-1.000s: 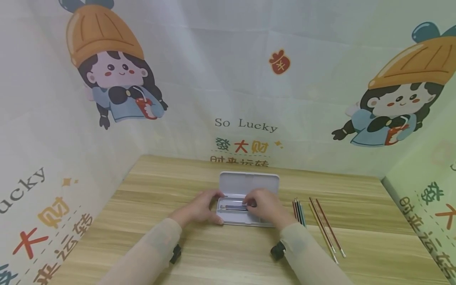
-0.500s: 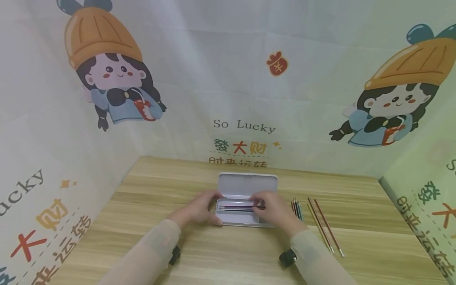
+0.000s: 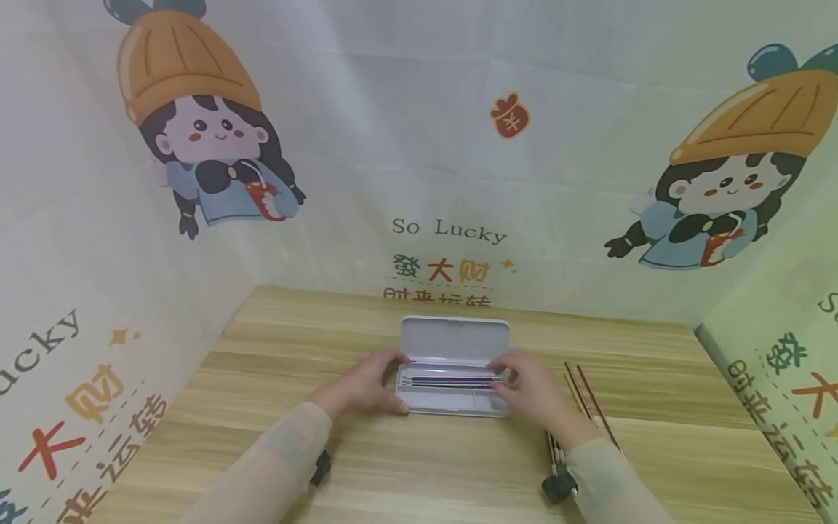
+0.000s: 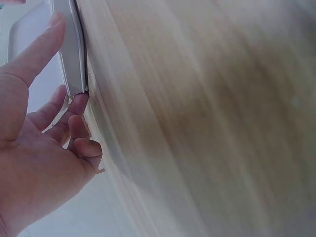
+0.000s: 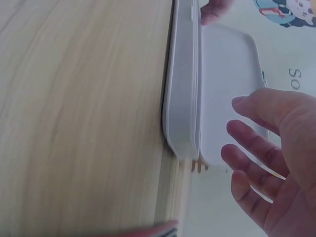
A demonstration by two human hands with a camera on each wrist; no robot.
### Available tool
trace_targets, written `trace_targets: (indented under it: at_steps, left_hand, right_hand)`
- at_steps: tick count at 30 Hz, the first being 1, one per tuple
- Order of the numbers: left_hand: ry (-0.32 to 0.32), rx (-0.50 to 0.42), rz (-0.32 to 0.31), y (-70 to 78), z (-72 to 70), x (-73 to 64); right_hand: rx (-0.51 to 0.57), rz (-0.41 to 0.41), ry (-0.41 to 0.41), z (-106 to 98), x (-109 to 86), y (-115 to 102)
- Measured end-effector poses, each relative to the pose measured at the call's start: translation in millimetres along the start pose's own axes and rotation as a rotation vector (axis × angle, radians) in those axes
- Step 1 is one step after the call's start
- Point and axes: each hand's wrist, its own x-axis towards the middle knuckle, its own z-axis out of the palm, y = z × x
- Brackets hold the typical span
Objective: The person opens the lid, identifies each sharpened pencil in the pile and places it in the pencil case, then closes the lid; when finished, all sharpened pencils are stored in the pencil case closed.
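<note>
Pencil case (image 3: 435, 401) sits on desk (image 3: 406, 466), lid (image 3: 455, 340) raised at back. Slim pencils (image 3: 445, 381) lie in its rear part. My left grip (image 3: 364, 382) holds case's left end, thumb at front, fingers round far corner. My right grip (image 3: 537, 391) is at right end, fingers relaxed, apart, nothing held; contact with case I can't tell. Loose pencils (image 3: 596, 399) lie farther right, partly hidden by right sleeve (image 3: 615, 480).

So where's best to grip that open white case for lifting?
Probably its base, at both short ends, one hand from each side; the left hand is at one end. The base is long and low, with pencils lying inside, so it should stay level. Avoid the lid, raised along the far edge.
</note>
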Motion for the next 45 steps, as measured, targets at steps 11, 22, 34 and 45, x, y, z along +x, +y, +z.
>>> trace_targets:
  at_steps: [11, 22, 34, 45]
  left_hand:
    - [0.004, 0.03, 0.013, -3.6, 2.4, -0.5]
    - [0.022, 0.017, 0.012, -7.8, 3.1, 1.8]
    - [0.002, 0.026, 0.028, -4.6, -2.0, 2.9]
    - [0.0, 0.029, 0.04, -4.5, 1.4, 4.4]
  right_hand:
    - [-0.009, 0.051, 0.015, -21, -17.7, 19]
    - [-0.058, 0.144, 0.003, -37, -33.5, 45]
    - [-0.113, 0.225, -0.057, -43, -44.4, 56]
    - [-0.146, 0.235, -0.09, -43, -49.3, 61]
